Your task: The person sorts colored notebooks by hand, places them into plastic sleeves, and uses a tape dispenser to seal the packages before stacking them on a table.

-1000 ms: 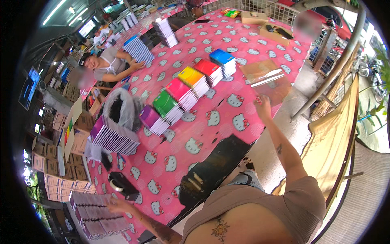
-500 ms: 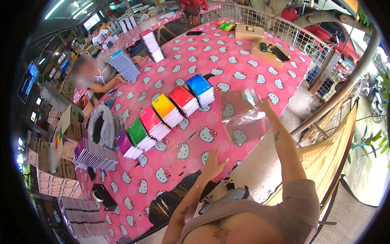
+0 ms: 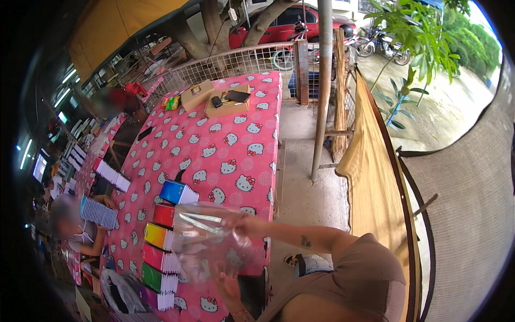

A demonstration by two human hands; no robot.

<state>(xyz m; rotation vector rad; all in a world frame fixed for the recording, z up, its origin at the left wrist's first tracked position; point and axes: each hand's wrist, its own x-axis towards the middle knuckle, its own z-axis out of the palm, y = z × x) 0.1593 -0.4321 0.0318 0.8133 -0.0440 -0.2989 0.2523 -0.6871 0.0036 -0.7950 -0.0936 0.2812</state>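
My right hand (image 3: 245, 225) is closed on the upper right part of a clear plastic bag (image 3: 201, 249), which hangs over the near table edge. My left hand (image 3: 228, 284) is just below the bag's lower edge, fingers apart and pointing up; whether it touches the plastic is hard to see. To the left of the bag runs a row of notebook stacks: blue (image 3: 179, 192), red (image 3: 163, 214), yellow (image 3: 155, 234), crimson (image 3: 157, 258), green (image 3: 156, 278) and purple (image 3: 154, 297). The see-through bag overlaps some of these stacks.
A pink cat-print cloth covers the table (image 3: 228, 166). Open cardboard boxes (image 3: 228, 109) with dark devices lie at its far end, near a black phone (image 3: 145, 133). At left, a seated person (image 3: 80, 236) handles a notebook stack (image 3: 99, 212). A metal post (image 3: 321, 107) stands beyond the right edge.
The view has swung to the right. The right hand has brought the plastic bag toward the notebook row, and the left hand has come up close beneath it.
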